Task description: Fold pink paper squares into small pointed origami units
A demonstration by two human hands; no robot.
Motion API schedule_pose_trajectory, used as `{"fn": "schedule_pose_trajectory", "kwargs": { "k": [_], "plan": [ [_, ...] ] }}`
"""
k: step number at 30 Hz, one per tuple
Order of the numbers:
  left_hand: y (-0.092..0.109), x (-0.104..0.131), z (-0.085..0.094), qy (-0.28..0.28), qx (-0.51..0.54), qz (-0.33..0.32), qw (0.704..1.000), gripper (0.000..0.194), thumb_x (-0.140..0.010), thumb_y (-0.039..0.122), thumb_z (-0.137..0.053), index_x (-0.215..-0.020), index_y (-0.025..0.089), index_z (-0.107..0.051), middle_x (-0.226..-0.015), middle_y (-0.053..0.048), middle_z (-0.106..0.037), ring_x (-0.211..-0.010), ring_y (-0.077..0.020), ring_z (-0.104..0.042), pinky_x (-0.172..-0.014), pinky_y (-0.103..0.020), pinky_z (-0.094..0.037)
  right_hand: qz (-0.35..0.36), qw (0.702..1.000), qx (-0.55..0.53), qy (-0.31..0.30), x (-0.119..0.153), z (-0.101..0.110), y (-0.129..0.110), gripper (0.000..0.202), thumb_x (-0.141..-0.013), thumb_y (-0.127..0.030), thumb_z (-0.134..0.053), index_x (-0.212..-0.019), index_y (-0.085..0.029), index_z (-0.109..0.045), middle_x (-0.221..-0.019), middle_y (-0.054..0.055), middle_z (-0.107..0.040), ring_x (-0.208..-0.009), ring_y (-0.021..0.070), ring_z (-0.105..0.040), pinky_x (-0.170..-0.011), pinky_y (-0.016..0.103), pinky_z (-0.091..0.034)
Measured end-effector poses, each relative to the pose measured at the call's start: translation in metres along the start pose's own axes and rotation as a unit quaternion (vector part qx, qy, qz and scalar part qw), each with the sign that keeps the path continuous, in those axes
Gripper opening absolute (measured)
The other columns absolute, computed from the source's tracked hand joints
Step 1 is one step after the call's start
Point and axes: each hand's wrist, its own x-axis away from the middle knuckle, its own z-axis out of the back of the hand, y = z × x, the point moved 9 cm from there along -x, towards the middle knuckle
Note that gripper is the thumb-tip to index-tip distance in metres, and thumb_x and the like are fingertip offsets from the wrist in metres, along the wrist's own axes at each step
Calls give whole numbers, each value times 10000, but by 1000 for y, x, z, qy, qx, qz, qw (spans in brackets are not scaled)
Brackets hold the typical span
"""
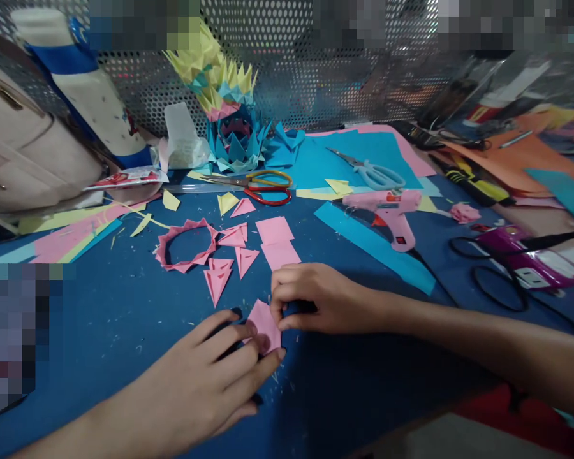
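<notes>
Paper (261, 313) touches loosely spread left hand (203, 366), edge pinched by right hand (323, 296).

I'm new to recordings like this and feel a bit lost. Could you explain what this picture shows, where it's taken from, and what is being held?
There is no machine here, only a person's two bare hands. The single picture comes from a camera worn on the head, looking forward and down.

The left hand rests its fingers on a small pink paper. The right hand has its fingertips at the paper's right edge; whether they pinch it is hard to tell.

Beyond them on the blue table lie a pointed pink ring, pink triangles, two pairs of scissors and a glue gun. At the back stand a paper model and a bottle.
</notes>
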Motion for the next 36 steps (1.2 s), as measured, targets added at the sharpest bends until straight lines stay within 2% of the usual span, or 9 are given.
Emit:
{"fn": "schedule_pose_trajectory", "kwargs": {
  "k": [5,13,27,36],
  "plan": [
    [0,0,-1,-1,1,1,1000,426,-1053,367,-466,-1395,124,-535,-1146,-46,-670,-1082,-262,-523,-1148,-438,-143,-9,999,46,-1,-1,-3,-4,53,-910,-196,-624,-860,-175,-627,-848,6,-587,-813,135,-551,-718,251,-378],
    [-2,1,-1,-14,-5,-1,1000,510,-984,439,-604,-1388,134,-539,-1160,-23,-673,-1090,-241,-523,-1169,-413,-138,9,996,76,35,2,-3,-10,49,-894,-174,-571,-846,-175,-584,-828,9,-553,-779,143,-501,-697,268,-357],
    [-2,2,1,-9,0,-7,1000,531,-970,493,-602,-1370,146,-564,-1138,-19,-673,-1077,-246,-537,-1195,-421,-101,23,992,105,63,6,-5,-12,50,-909,-200,-536,-880,-172,-567,-860,25,-559,-787,157,-499,-711,287,-370],
    [-2,2,7,1,3,-21,1000,443,-987,477,-580,-1313,178,-606,-1172,-41,-661,-1148,-231,-557,-1231,-443,-47,21,991,113,69,6,-5,-13,36,-898,-178,-534,-885,-171,-567,-859,23,-567,-787,157,-509,-716,291,-380]
  ]
}}
